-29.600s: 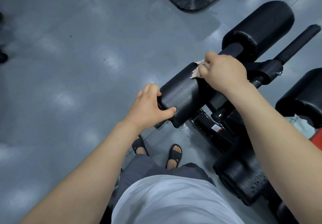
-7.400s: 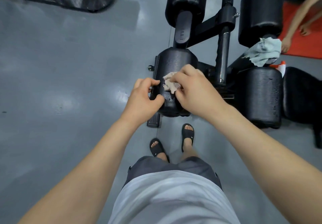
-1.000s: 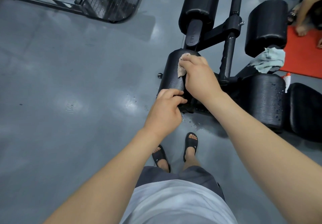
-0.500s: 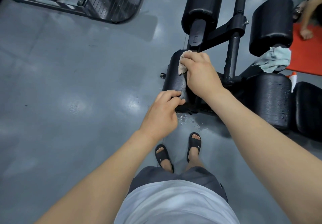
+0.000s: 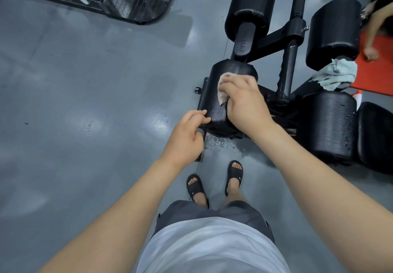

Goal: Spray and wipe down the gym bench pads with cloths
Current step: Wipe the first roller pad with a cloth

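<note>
One unreadable embossed mark (image 5: 242, 47) on bracket (image 5: 245, 31) beyond cloth (image 5: 222, 91) and pad (image 5: 212, 102).

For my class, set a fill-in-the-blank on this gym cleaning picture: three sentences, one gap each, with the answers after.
1. The right hand presses a beige cloth onto a ____ roller pad.
2. A spare pale green cloth lies on the bench, to the ____ of the pad being wiped.
3. The mat at the far right edge of the picture is ____.

Answers: black; right; red.
</note>
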`<action>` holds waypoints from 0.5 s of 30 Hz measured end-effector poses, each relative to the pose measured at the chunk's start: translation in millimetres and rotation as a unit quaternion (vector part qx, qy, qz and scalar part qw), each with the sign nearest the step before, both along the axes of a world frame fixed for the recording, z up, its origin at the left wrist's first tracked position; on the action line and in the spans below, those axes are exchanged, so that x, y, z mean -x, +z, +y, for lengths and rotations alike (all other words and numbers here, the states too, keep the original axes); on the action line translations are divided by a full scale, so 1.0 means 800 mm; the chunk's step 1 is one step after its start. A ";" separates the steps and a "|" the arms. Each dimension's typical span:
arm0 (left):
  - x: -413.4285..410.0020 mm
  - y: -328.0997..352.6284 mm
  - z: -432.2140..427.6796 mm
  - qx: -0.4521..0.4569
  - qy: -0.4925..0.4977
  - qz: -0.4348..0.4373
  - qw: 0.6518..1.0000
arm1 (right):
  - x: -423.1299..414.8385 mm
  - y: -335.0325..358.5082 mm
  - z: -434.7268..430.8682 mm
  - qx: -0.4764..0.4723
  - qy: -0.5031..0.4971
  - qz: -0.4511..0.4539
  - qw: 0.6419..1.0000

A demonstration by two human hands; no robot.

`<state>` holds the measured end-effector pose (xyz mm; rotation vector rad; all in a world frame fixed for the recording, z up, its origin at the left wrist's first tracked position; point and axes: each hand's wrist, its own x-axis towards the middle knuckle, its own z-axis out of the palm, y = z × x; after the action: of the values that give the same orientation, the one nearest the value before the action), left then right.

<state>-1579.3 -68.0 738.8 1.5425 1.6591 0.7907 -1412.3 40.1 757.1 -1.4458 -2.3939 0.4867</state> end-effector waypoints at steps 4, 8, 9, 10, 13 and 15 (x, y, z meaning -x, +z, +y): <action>-0.005 -0.001 -0.001 0.000 0.016 -0.016 1.000 | -0.010 -0.006 -0.024 -0.046 0.035 0.028 0.998; -0.013 0.001 -0.004 -0.020 0.009 0.005 1.000 | -0.013 -0.009 0.017 -0.041 -0.022 0.029 0.999; -0.014 0.001 -0.005 -0.024 0.003 0.011 1.000 | -0.012 -0.009 0.031 -0.033 -0.040 0.028 0.998; -0.016 0.002 -0.006 -0.027 -0.003 0.017 0.999 | -0.012 -0.008 0.044 -0.025 -0.055 0.025 0.998; -0.021 0.004 -0.010 -0.028 -0.017 0.029 0.999 | -0.010 -0.009 0.065 -0.013 -0.071 0.009 0.997; -0.022 0.004 -0.012 -0.026 -0.013 0.030 0.999 | -0.009 -0.010 0.063 -0.010 -0.054 0.002 0.998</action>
<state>-1561.4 -77.4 742.1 1.6360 1.6686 0.7875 -1405.1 90.2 749.4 -1.5545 -2.2966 0.4379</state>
